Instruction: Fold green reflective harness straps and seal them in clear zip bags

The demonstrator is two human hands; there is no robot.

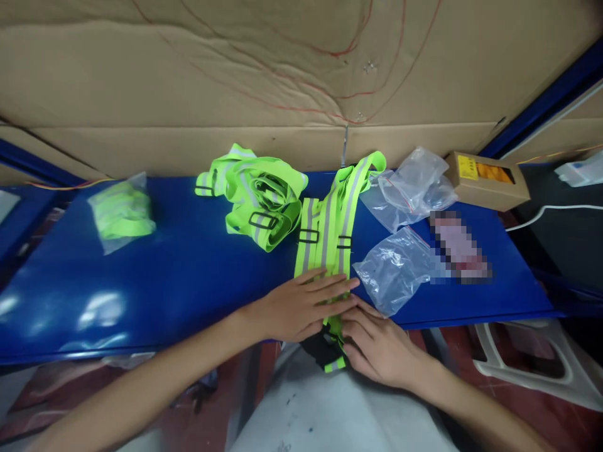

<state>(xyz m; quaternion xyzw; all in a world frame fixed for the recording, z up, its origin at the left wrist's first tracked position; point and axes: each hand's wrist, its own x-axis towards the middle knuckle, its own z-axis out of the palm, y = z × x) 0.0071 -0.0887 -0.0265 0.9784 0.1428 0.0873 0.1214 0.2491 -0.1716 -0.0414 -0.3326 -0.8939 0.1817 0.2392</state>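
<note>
Neon-green reflective straps (326, 242) with grey stripes and black buckles lie side by side, running toward me over the table's front edge. Across them my left hand (299, 306) rests flat, its fingers stretched out. My right hand (384, 348) has its fingers curled around the near end of the straps, where a black piece (320, 348) hangs below the edge. Part of this end is hidden behind the fingers. A loose heap of similar straps (264, 194) sits to the left. Farther left is a clear bag (123, 216) with folded green strap inside.
On the blue table (188, 282), clear plastic bags (396, 267) lie to the right of the straps. Beside them are a pixelated pinkish item (459, 245) and a cardboard box (487, 181). A cardboard wall (211, 81) stands behind. A white stool (532, 364) is at lower right.
</note>
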